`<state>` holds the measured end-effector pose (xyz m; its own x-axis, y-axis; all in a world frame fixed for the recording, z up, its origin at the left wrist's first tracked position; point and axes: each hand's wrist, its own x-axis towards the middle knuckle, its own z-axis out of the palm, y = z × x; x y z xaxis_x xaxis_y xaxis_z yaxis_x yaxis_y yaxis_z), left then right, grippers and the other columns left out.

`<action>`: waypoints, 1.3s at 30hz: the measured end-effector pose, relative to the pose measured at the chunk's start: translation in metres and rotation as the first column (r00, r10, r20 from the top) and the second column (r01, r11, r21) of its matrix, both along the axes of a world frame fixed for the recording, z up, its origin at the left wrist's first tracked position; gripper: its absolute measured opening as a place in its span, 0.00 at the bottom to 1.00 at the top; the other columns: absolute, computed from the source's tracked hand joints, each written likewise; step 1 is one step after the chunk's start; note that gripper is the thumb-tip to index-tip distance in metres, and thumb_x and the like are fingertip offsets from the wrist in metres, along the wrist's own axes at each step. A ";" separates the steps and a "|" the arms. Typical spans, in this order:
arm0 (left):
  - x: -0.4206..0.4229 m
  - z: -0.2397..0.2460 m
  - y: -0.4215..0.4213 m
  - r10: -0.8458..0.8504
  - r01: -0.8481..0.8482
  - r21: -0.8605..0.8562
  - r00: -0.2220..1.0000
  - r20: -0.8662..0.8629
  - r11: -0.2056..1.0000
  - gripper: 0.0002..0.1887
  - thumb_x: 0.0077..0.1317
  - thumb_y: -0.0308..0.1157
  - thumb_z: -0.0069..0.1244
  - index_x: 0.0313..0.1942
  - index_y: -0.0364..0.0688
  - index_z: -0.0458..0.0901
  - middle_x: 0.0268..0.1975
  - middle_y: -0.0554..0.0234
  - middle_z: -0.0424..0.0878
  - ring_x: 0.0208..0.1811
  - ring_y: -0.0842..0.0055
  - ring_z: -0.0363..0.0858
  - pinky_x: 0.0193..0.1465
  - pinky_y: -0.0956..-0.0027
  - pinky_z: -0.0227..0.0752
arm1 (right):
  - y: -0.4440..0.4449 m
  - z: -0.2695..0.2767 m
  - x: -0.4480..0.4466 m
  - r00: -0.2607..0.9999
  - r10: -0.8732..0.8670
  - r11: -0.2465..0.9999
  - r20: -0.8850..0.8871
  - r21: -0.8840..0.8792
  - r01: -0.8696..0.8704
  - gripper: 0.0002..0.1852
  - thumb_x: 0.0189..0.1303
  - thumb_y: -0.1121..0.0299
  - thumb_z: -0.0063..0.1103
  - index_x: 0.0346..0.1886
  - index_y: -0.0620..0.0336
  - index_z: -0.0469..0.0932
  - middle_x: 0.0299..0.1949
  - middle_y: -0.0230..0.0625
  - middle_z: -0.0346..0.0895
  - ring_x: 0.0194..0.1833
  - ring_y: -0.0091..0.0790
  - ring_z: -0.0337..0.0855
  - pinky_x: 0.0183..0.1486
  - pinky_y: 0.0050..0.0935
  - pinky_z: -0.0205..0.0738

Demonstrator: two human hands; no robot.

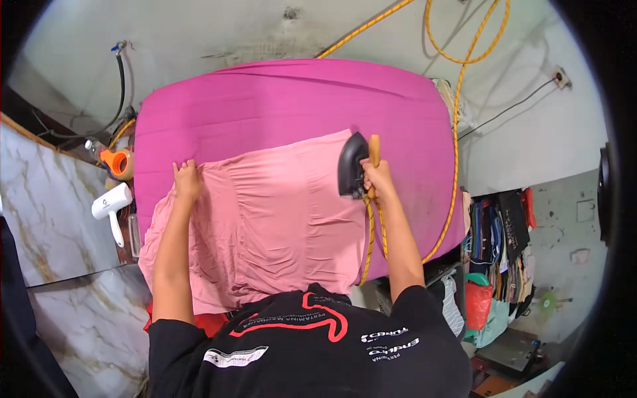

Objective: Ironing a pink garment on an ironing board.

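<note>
A pink gathered garment (271, 214) lies spread over a padded ironing surface (293, 107) covered in magenta cloth. Wrinkles run through its lower part, while the upper middle looks smoother. My left hand (187, 183) grips the garment's upper left edge, where the cloth bunches by the fingers. In my right hand (378, 175) is the wooden handle (374, 147) of a dark clothes iron (351, 166). The iron is at the garment's upper right edge; whether its sole touches the cloth I cannot tell. Its yellow patterned cord (369, 244) hangs from the heel.
A yellow cord (456, 144) loops down along the right side. At left stand a white T-shaped handheld tool (113, 204) and an orange ring-shaped object (118, 163). Hanging clothes (490, 234) and a red plastic bag (478, 303) are at right. A wall (239, 30) rises behind.
</note>
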<state>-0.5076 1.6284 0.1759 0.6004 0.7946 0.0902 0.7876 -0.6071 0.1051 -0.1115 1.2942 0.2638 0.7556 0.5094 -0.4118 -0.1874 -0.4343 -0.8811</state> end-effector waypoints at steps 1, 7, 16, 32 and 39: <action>0.003 0.004 -0.001 0.000 0.000 -0.018 1.000 -0.011 1.000 0.15 0.74 0.40 0.43 0.43 0.35 0.75 0.39 0.45 0.84 0.46 0.52 0.83 0.70 0.41 0.57 | 0.004 0.001 -0.004 0.999 0.004 1.000 -0.035 0.024 -0.003 0.09 0.63 0.74 0.52 0.43 0.68 0.76 0.14 0.27 0.63 0.09 0.21 0.61 0.10 0.25 0.53; 0.019 -0.008 -0.004 -0.055 0.045 0.141 0.996 0.064 0.989 0.09 0.68 0.33 0.47 0.41 0.37 0.76 0.34 0.44 0.84 0.39 0.49 0.84 0.68 0.44 0.61 | 0.073 0.002 -0.023 0.940 0.303 0.953 0.156 -0.024 -0.303 0.06 0.63 0.71 0.55 0.35 0.65 0.78 0.12 0.28 0.64 0.09 0.25 0.65 0.11 0.29 0.55; 0.007 0.008 -0.011 0.192 -0.195 -0.004 0.968 -0.159 0.981 0.13 0.65 0.32 0.49 0.47 0.38 0.75 0.42 0.48 0.86 0.49 0.54 0.85 0.69 0.41 0.60 | 0.072 -0.028 -0.026 0.856 0.187 0.981 0.483 -0.142 -0.134 0.13 0.64 0.66 0.58 0.24 0.61 0.73 0.11 0.29 0.65 0.09 0.28 0.67 0.11 0.32 0.56; -0.058 -0.010 -0.296 -0.179 0.152 0.131 0.957 0.228 0.980 0.18 0.61 0.40 0.54 0.48 0.42 0.82 0.62 0.52 0.73 0.66 0.60 0.70 0.74 0.26 0.33 | -0.249 -0.052 0.048 0.765 -0.564 0.762 0.312 -0.162 0.628 0.30 0.67 0.46 0.53 0.61 0.60 0.66 0.34 0.46 0.79 0.32 0.44 0.80 0.33 0.44 0.74; -0.084 -0.054 -0.350 -0.279 0.249 0.137 0.916 0.288 0.959 0.12 0.58 0.38 0.52 0.43 0.52 0.82 0.56 0.61 0.77 0.62 0.65 0.73 0.70 0.31 0.44 | -0.117 -0.024 -0.053 0.154 0.383 0.880 0.911 -0.411 0.238 0.30 0.57 0.62 0.60 0.63 0.61 0.70 0.61 0.51 0.71 0.64 0.53 0.68 0.64 0.54 0.62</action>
